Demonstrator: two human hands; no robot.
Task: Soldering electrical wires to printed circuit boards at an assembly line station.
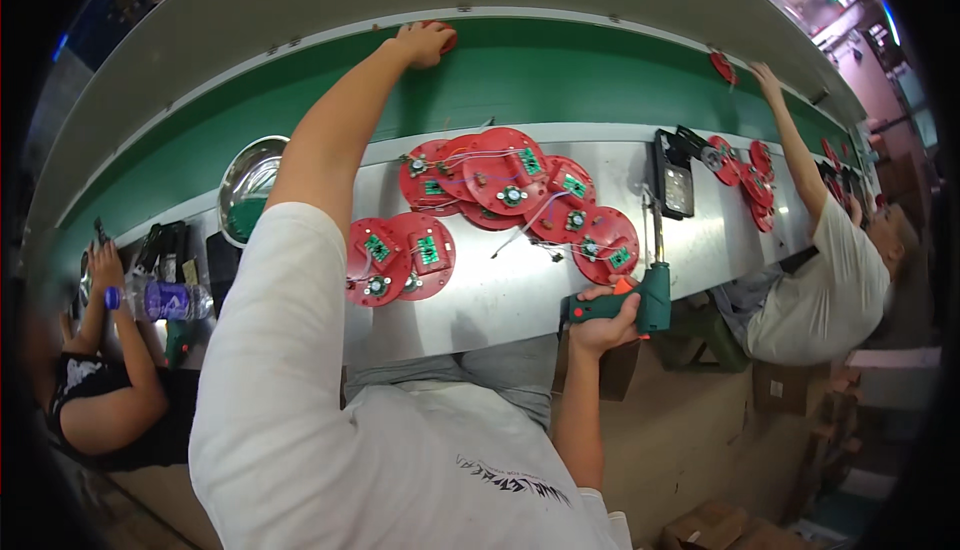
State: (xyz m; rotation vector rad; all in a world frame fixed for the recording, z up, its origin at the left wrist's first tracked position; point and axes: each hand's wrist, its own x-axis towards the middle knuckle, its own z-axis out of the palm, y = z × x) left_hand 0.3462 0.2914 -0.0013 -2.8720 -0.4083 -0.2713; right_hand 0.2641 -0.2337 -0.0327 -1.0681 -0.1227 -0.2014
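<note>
My left hand (424,43) is stretched out to the far side of the green belt, its fingers closed over a red part (449,43) mostly hidden beneath them. In my right hand (604,326), at the metal table's near edge, I grip a green cordless screwdriver (655,297), its long bit pointing away from me. Between my arms lie several red discs (484,190), partly stacked, with small green circuit boards (574,186) and thin wires. Two more red discs (426,253) overlap beside my left upper arm.
A metal bowl (237,212) and a bottle (166,301) are at the left. Right of the discs is a black tray of screws (678,190). A person at the right (825,285) reaches over the belt (560,75); another person sits at the left (110,400).
</note>
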